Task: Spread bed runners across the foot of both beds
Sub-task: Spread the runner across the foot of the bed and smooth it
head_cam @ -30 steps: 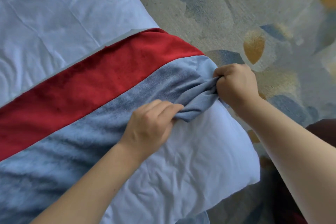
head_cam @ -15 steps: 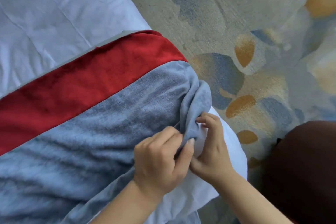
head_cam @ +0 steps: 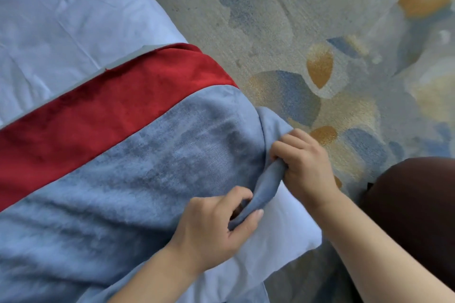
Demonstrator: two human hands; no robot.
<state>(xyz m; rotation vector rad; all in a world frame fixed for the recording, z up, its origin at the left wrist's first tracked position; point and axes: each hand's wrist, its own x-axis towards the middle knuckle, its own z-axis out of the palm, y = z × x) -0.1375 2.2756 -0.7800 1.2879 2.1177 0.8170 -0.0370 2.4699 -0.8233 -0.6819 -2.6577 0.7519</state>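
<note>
Head view: the bed runner — red band above, grey-blue band below — lies across the white bed at its corner. Left hand and right hand each grip the runner's bunched grey-blue edge — fingers curled around the fabric, above the patterned carpet.

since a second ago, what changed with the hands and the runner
The left hand and right hand drew the bed runner's bunched grey edge toward the person, covering more of the white duvet corner. The hands came together, then parted along the fold. Both still grip it. The red band stayed flat.
</note>
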